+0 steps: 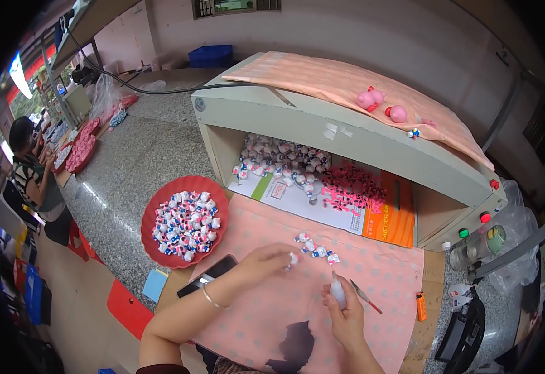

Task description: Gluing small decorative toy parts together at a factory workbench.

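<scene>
meanwhile the left hand (266, 260) pinched a small figurine (293, 257) while the right hand (345, 315) gripped a glue bottle (337, 292) over the pink cloth (385, 280).

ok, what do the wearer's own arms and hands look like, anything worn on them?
Both forearms are bare, no gloves. The left hand has a thin silver-coloured metal bangle at the wrist. The right hand shows no ring, watch or band. A dark sleeve edge shows at the left upper arm.

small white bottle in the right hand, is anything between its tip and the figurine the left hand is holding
Nothing visible. The small white bottle in the right hand points up toward the little figurine pinched in the left hand, with only bare pink dotted cloth under the gap. The row of figurines lies beyond.
</scene>
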